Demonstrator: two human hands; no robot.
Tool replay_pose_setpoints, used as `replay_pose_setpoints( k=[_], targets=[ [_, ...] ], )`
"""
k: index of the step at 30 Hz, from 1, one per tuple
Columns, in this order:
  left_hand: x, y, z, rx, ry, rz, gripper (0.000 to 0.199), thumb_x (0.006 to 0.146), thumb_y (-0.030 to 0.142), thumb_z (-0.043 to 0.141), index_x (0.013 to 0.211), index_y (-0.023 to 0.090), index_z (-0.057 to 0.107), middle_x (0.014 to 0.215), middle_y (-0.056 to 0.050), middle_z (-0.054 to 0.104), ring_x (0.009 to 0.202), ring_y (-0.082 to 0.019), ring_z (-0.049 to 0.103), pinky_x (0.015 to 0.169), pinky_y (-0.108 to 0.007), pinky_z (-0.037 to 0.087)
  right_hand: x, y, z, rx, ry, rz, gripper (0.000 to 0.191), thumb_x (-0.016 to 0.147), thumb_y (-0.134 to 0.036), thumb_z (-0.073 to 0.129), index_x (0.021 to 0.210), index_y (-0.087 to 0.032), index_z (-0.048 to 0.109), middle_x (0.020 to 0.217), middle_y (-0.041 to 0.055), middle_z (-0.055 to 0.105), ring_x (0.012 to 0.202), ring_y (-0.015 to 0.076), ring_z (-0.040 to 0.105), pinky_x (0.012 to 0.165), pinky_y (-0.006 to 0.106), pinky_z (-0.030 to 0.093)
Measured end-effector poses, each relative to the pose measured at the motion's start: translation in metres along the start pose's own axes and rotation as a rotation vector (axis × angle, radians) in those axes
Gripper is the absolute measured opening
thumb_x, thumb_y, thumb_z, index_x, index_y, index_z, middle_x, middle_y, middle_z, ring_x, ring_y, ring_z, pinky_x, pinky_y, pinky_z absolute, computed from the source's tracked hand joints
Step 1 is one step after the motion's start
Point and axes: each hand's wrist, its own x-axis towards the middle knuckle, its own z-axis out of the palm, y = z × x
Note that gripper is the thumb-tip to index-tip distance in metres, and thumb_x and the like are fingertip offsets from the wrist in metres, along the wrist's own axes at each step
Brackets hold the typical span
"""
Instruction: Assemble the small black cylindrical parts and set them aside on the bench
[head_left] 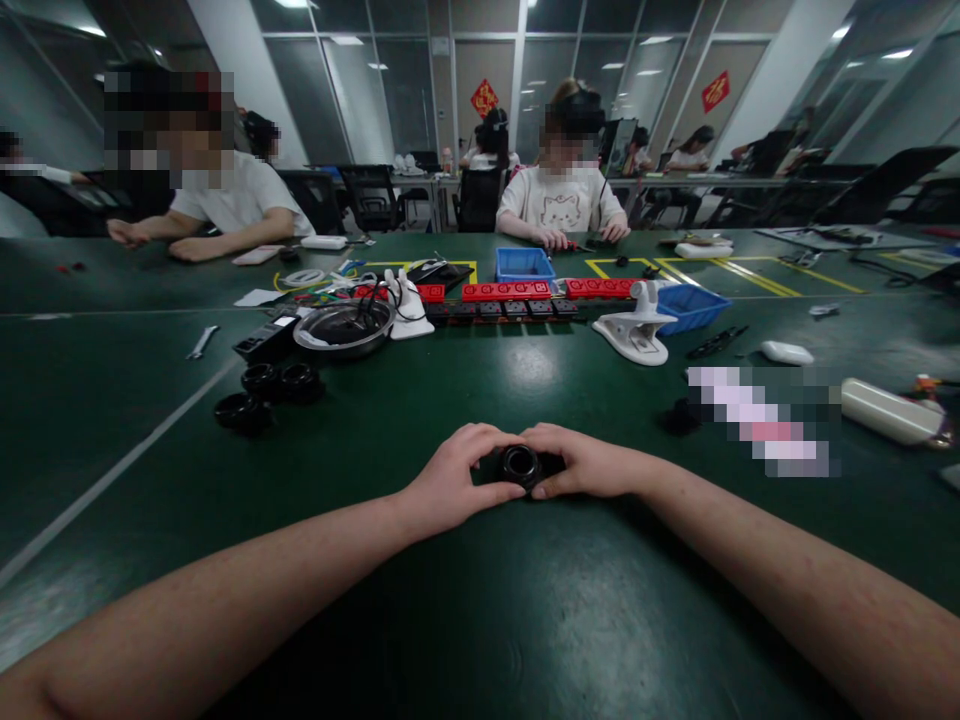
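Low over the green table [525, 580], my two hands close around a short black ring-shaped part [520, 464], its round hole facing up toward me. My left hand [454, 480] curves about its left side, thumb at the near edge and fingers at the far edge. From the right, my right hand [581, 462] grips it in the same way. Between my right fingers and thumb is a dark area I cannot make out. Several similar black round parts [262, 395] stand together farther off to the left.
Beyond my hands are a metal bowl [345, 345], a white clamp-like stand [637, 335], red-topped strips [506, 290] and blue bins [523, 265] [694, 305]. A wrench [201, 342] lies left; a cream cylinder [892, 412] lies right. Other people sit across the table.
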Motion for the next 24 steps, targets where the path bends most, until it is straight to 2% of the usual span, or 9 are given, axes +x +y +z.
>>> replay_pose_setpoints(
  k=[4, 10, 13, 16, 20, 24],
  targets=[
    [0.000, 0.001, -0.001, 0.001, -0.003, 0.003, 0.037, 0.070, 0.028, 0.062, 0.105, 0.024, 0.051, 0.100, -0.003, 0.053, 0.090, -0.018, 0.047, 0.066, -0.025, 0.040, 0.001, -0.002, 0.000, -0.004, 0.015, 0.015, 0.038, 0.068, -0.026, 0.063, 0.103, -0.016, 0.052, 0.089, 0.0022, 0.052, 0.084, 0.0170, 0.046, 0.077, 0.030, 0.036],
    [0.001, 0.001, -0.001, 0.033, -0.028, -0.039, 0.039, 0.066, 0.031, 0.065, 0.103, 0.023, 0.053, 0.087, -0.001, 0.053, 0.073, -0.015, 0.048, 0.062, -0.024, 0.038, 0.003, -0.003, 0.006, -0.061, 0.088, 0.095, 0.038, 0.058, -0.035, 0.070, 0.087, -0.016, 0.054, 0.080, 0.0004, 0.051, 0.076, 0.0159, 0.047, 0.066, 0.026, 0.036],
    [0.001, 0.006, 0.001, 0.088, 0.022, -0.104, 0.037, 0.064, 0.033, 0.066, 0.098, 0.022, 0.055, 0.077, 0.001, 0.049, 0.066, -0.014, 0.045, 0.057, -0.023, 0.036, 0.006, -0.007, 0.014, -0.137, 0.174, 0.183, 0.038, 0.053, -0.041, 0.071, 0.073, -0.016, 0.050, 0.070, -0.0017, 0.048, 0.066, 0.0137, 0.045, 0.055, 0.023, 0.033],
    [0.000, 0.011, 0.002, 0.152, 0.089, -0.177, 0.034, 0.063, 0.032, 0.066, 0.093, 0.021, 0.056, 0.073, 0.002, 0.046, 0.064, -0.013, 0.044, 0.054, -0.023, 0.034, 0.009, -0.014, 0.026, -0.281, 0.313, 0.294, 0.040, 0.054, -0.048, 0.067, 0.067, -0.017, 0.045, 0.065, -0.0012, 0.047, 0.061, 0.0140, 0.043, 0.051, 0.023, 0.029],
    [0.001, 0.009, 0.003, 0.172, 0.114, -0.201, 0.031, 0.063, 0.031, 0.065, 0.090, 0.020, 0.055, 0.074, 0.002, 0.046, 0.063, -0.013, 0.043, 0.055, -0.023, 0.034, 0.010, -0.022, 0.036, -0.461, 0.408, 0.372, 0.042, 0.060, -0.056, 0.058, 0.070, -0.017, 0.047, 0.070, 0.0037, 0.051, 0.066, 0.0183, 0.045, 0.057, 0.029, 0.031],
    [0.002, -0.001, 0.001, 0.093, 0.052, -0.134, 0.037, 0.065, 0.032, 0.065, 0.097, 0.020, 0.053, 0.072, 0.002, 0.043, 0.063, -0.013, 0.042, 0.055, -0.022, 0.035, 0.008, -0.020, 0.029, -0.343, 0.350, 0.223, 0.055, 0.055, -0.056, 0.062, 0.091, -0.017, 0.050, 0.087, 0.0068, 0.053, 0.080, 0.0220, 0.046, 0.068, 0.034, 0.035]
  ],
)
